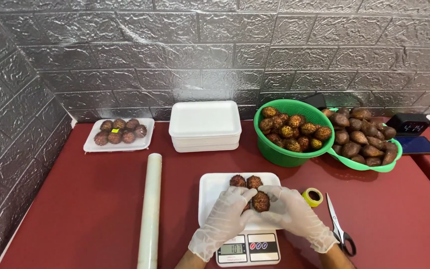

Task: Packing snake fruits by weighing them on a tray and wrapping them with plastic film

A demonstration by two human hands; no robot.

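Gloved left hand (223,215) and right hand (294,211) meet over a white foam tray (210,192) on a digital scale (248,248), holding a rambutan (261,201). Cling-film roll (150,209) at left; tape roll (313,197) and scissors (338,226) at right.

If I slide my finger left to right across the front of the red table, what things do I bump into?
Roll of plastic wrap → left hand → right hand → roll of yellow tape → scissors.
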